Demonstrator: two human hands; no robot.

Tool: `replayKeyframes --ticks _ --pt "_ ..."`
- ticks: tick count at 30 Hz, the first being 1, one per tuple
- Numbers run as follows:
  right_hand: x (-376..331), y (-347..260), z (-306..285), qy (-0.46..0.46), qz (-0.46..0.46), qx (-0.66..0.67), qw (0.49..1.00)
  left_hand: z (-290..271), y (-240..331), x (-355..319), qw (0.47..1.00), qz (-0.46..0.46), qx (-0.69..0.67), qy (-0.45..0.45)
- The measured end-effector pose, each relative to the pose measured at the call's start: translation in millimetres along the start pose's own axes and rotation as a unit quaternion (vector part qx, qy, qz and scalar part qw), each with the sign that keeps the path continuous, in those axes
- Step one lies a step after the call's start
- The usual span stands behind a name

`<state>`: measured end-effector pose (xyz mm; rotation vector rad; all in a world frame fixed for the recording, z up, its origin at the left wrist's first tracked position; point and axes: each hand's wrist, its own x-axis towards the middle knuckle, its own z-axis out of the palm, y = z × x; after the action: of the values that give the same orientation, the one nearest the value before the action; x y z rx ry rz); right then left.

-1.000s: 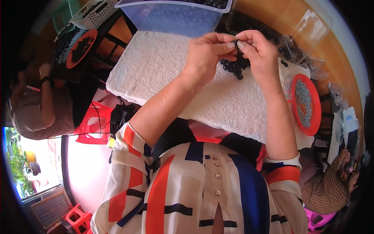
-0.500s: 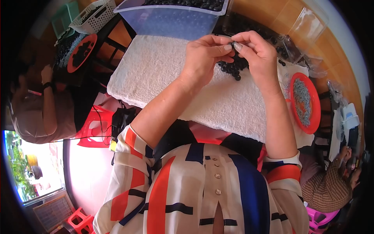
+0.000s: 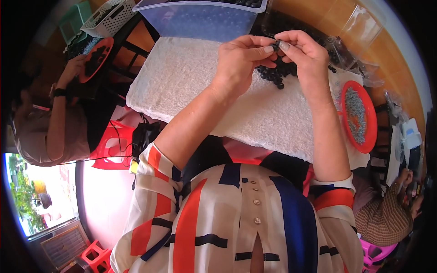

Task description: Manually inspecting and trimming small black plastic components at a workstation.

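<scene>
- The left hand (image 3: 239, 57) and the right hand (image 3: 302, 52) are meeting above the far edge of a white towel (image 3: 191, 77), fingertips pressed together on a small dark piece (image 3: 276, 45).
- That piece is looking black and rounded, much like the pile of small black beads (image 3: 277, 73) lying on the towel just below the hands.
- The fingers of both hands are pinching shut on the piece; the thumb and forefinger of each are covering most of it, so its exact shape is hard to make out.
- A red round tray (image 3: 359, 116) holding grey bits is sitting to the right, partly on the towel's edge.
- A clear blue-tinted tub (image 3: 205, 18) is standing beyond the towel, cut off by the upper rim.
- Another person's hand (image 3: 75, 68) is touching a second red tray (image 3: 98, 57) at the far left, blurred and dark.
- The worktop itself is hidden under the towel.
</scene>
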<state>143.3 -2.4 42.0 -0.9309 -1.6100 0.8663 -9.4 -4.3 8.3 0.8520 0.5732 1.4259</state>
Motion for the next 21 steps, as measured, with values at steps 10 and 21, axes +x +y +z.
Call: replayKeyframes --ticks 10,21 --pt "-1.4 6.8 0.7 0.003 -0.128 -0.165 0.978 -2.1 -3.2 0.4 1.000 -0.004 0.006 0.000" --pt "-4.5 2.3 1.8 -0.017 -0.009 -0.026 0.999 -1.4 -1.3 -1.3 1.000 0.026 0.010 0.007"
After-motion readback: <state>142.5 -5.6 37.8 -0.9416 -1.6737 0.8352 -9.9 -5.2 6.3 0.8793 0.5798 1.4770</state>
